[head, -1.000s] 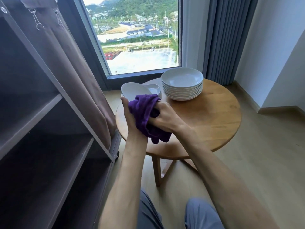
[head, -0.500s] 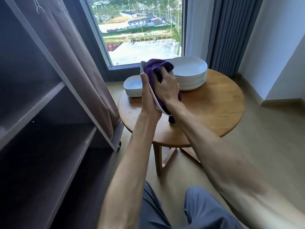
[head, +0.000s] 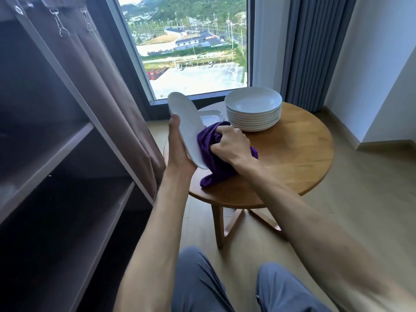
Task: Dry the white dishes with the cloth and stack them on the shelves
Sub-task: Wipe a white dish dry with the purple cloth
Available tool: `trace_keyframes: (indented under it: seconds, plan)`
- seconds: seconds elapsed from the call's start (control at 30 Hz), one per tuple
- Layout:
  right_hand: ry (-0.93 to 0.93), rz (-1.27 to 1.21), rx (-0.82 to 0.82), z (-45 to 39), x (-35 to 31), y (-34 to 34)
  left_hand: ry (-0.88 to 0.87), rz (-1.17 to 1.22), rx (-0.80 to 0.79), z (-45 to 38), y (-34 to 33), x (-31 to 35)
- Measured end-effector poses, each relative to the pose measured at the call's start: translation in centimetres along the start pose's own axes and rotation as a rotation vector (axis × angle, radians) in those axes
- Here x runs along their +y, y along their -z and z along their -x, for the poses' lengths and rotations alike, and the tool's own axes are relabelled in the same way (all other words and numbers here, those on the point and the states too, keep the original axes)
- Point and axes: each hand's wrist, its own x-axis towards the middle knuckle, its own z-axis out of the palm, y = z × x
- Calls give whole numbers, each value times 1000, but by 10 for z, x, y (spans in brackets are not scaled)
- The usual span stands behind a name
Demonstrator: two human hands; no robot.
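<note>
My left hand (head: 180, 149) holds a white plate (head: 185, 122) almost on edge above the left side of the round wooden table (head: 299, 154); its fingers are hidden behind the plate. My right hand (head: 229, 144) grips a bunched purple cloth (head: 211, 158) and presses it against the plate's lower face. A tall stack of white bowls (head: 253, 112) stands at the back of the table. A low stack of small white dishes (head: 210, 115) sits behind the held plate, partly hidden by it.
A dark shelf unit (head: 60, 158) with bare shelves fills the left, with a brown curtain (head: 108, 91) hanging at its right edge. Behind the table are a window and grey drapes (head: 315, 52). My knees show at the bottom over a pale wood floor.
The plate has come down and to the left, and its upper face is now uncovered. The cloth and my right hand have slid from the plate's top to its lower part.
</note>
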Motion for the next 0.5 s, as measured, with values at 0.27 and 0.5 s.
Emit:
trace_keyframes:
  seconds: [0.27,0.5]
  plan:
    - [-8,-204,212,-39,-31,17,55,65,-220,21,-19,-33]
    - [326,-465,-26,-21,-40,29,-51,162,-69,-2,-23,-26]
